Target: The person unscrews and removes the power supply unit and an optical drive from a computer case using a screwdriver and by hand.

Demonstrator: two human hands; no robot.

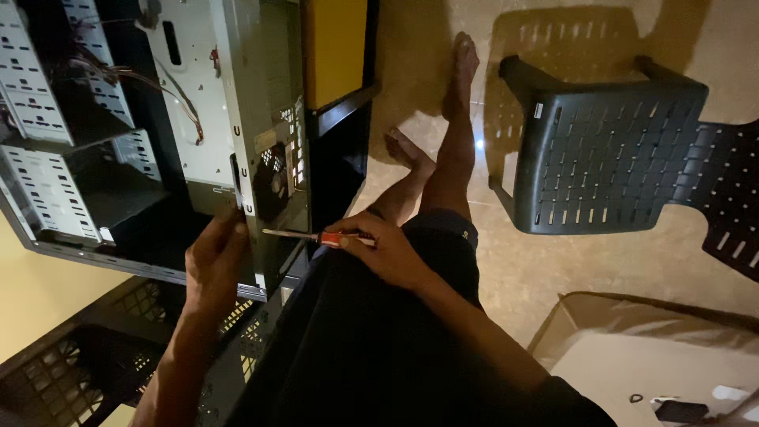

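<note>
Small white label (538, 110) on black plastic chair (609, 158) leg; no packages, signs, screens.

An open grey computer case (158, 134), side panel off, stands on a black crate; a red-handled screwdriver (316, 236) lies level, tip at the case's rear edge.

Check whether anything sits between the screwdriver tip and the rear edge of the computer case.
Nothing visible does. The right hand holds the red-handled screwdriver with its tip pointing at the rear edge of the open computer case, a short bare gap between them. The left hand rests on that edge just beside the tip, not across it.
</note>
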